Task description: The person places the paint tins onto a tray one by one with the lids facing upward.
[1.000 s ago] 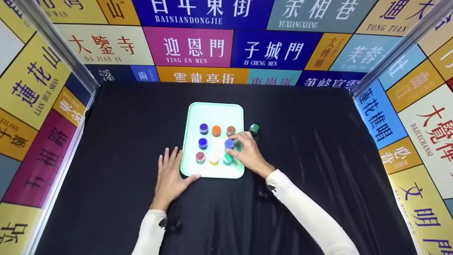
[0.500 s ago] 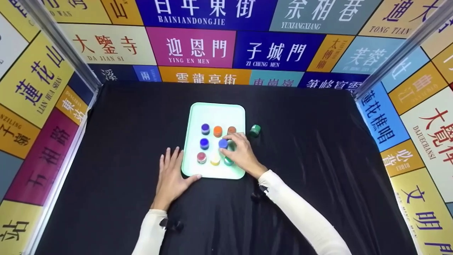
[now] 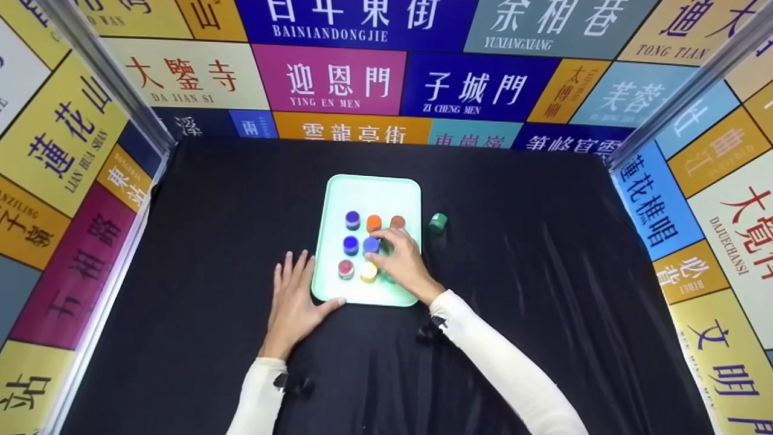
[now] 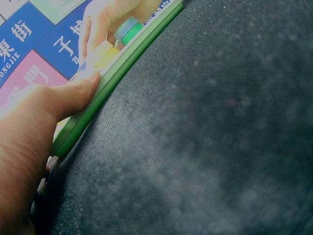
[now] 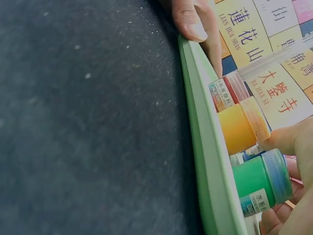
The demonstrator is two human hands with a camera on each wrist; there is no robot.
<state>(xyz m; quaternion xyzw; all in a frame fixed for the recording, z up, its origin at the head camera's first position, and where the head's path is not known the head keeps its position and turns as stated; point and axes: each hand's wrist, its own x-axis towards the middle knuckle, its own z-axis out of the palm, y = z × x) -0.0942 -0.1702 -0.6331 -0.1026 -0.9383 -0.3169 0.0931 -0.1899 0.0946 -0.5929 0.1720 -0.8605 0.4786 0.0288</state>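
Observation:
A pale green tray holds several small paint jars. My right hand pinches a blue-lidded paint jar between thumb and fingers, in the tray's middle row. Just left of it stands a deep blue jar. Behind are a purple jar, an orange jar and a brown jar. In front stand a red jar and a yellow jar; a green jar is mostly hidden under my right hand in the head view. My left hand rests along the tray's left edge, fingers straight, thumb on the near-left corner.
A dark green jar is on the black cloth, right of the tray. Panels with Chinese lettering enclose the table at the back and both sides, with metal posts at the corners.
My right hand has carried the blue-lidded jar leftward, from the tray's right side to beside the deep blue jar. The left hand has stayed at the tray's edge.

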